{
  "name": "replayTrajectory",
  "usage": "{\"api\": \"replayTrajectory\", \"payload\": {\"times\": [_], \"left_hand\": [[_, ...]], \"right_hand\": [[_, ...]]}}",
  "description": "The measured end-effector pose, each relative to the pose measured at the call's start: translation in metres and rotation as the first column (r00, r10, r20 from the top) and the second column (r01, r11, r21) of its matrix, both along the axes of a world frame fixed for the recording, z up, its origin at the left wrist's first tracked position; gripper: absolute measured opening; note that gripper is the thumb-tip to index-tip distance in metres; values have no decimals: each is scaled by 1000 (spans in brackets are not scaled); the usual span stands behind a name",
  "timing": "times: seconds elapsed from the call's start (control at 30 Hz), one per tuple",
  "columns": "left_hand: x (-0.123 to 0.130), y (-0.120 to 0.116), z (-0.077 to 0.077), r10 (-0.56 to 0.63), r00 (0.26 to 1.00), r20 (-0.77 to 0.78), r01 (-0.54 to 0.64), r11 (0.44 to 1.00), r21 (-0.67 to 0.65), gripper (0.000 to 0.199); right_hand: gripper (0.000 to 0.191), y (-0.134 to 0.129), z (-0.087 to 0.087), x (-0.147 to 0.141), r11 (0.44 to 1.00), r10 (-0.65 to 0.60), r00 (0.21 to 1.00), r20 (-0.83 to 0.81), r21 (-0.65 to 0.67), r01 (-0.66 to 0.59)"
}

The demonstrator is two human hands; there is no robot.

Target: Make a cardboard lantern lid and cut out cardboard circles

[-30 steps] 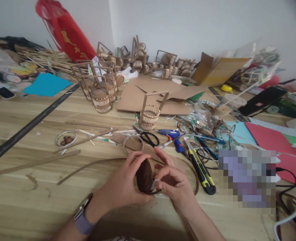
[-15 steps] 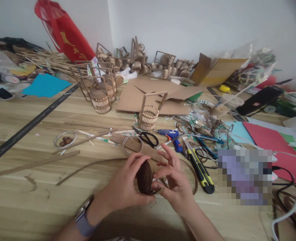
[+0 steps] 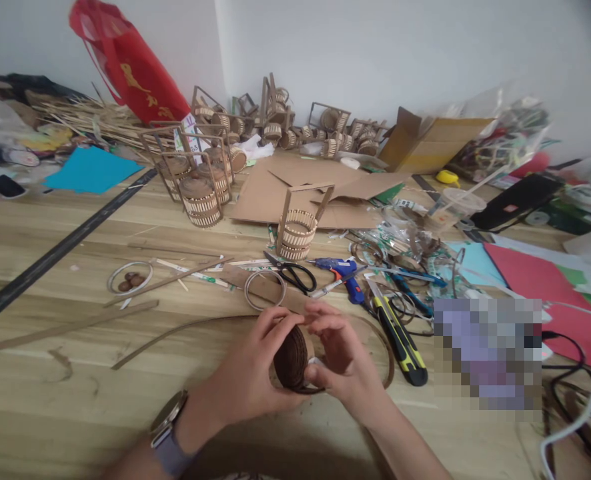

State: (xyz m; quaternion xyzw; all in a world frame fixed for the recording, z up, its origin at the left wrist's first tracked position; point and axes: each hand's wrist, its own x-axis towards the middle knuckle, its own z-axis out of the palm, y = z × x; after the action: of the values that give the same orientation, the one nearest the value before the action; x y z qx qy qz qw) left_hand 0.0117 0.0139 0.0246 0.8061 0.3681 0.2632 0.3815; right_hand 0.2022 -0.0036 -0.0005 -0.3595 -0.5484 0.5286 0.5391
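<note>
A tightly wound coil of dark brown strip (image 3: 289, 360) is upright between both hands, near the front of the table. My left hand (image 3: 248, 363), below a watch with a grey-purple band, is wrapped round the coil's left side. Against its right side, my right hand (image 3: 343, 357) has curled fingers and a thumb pressing on the strip. A long loose strip (image 3: 190, 323) runs out leftward behind my left hand. Just beyond the hands lie a metal ring (image 3: 265, 290), black scissors (image 3: 298, 275) and a blue glue gun (image 3: 345, 270).
A small slatted basket with a handle (image 3: 296, 233) stands before flat cardboard (image 3: 255, 193). More baskets (image 3: 201, 200) stand at back left. A yellow-black cutter (image 3: 400, 343) lies right of my hands. A ring holding brown balls (image 3: 131, 280) lies left.
My right hand has closed in on the coil, its raised fingers now curled near the top. The strip end has come closer round the coil's lower right side.
</note>
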Motion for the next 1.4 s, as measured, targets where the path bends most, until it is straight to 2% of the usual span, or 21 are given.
{"api": "replayTrajectory", "payload": {"times": [0.1,0.2,0.33,0.4,0.57,0.77,1.0,1.07,1.13,1.23,1.33,1.4], "left_hand": [[0,-1,-2,-11,1000,-3,11,999,47,88],[0,-2,-4,-18,1000,7,17,996,86,93],[1,-2,-6,-27,1000,-6,27,995,93,95],[2,-3,-5,7,1000,6,-7,997,73,94],[6,-4,-2,82,994,70,-81,997,-11,88],[7,-5,1,111,982,153,-83,980,-179,87],[8,-5,0,162,960,230,-67,926,-373,87],[8,-5,1,173,954,245,-76,929,-362,85],[8,-4,2,207,946,251,-123,941,-315,80],[7,0,3,289,927,239,-234,943,-235,72],[6,2,3,309,927,212,-270,943,-195,70],[7,1,1,301,934,190,-272,948,-164,71]], "right_hand": [[29,-2,2,-6,998,25,992,-127,-60,-33],[21,-4,5,-14,992,-10,977,-214,-124,-17],[15,-5,8,-17,983,-86,971,-224,-176,47],[15,-4,8,-14,990,-84,979,-185,-129,61],[33,0,6,-5,1000,-15,998,-59,18,16],[42,3,11,4,990,58,984,169,119,-79],[55,11,15,15,966,72,931,358,209,-155],[55,12,13,16,968,101,943,317,186,-166],[46,11,12,16,980,107,970,218,139,-140],[34,8,12,14,993,11,994,106,117,-23],[35,6,14,8,988,-62,990,125,146,43],[27,4,15,3,988,-89,986,143,140,69]]}}
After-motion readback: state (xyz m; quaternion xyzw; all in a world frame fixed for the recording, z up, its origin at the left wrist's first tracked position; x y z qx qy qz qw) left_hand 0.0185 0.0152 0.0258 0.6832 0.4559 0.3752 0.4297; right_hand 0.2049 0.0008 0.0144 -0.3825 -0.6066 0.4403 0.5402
